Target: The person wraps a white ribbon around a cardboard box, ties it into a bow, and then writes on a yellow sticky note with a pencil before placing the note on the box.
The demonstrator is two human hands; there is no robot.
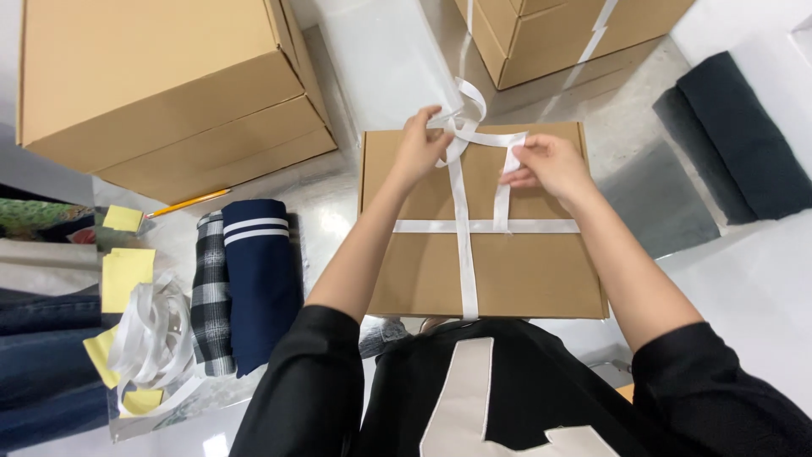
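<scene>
Centrally, a flat brown cardboard box [482, 271] lies on the table, crossed by a white ribbon [463, 254] running both lengthwise and across. At the box's far edge the left hand [419, 148] is closed in a pinch on the ribbon's loop near the knot, while the right hand [550, 165] pinches a loose ribbon end between thumb and fingers, just right of the knot. To the left of the box lie a folded navy garment [262, 279] and a checked cloth [210, 296], with a heap of white ribbon [152, 330] and yellow sticky notes [125, 275] further left. Large cardboard boxes [161, 85] stand at the far left and far right.
</scene>
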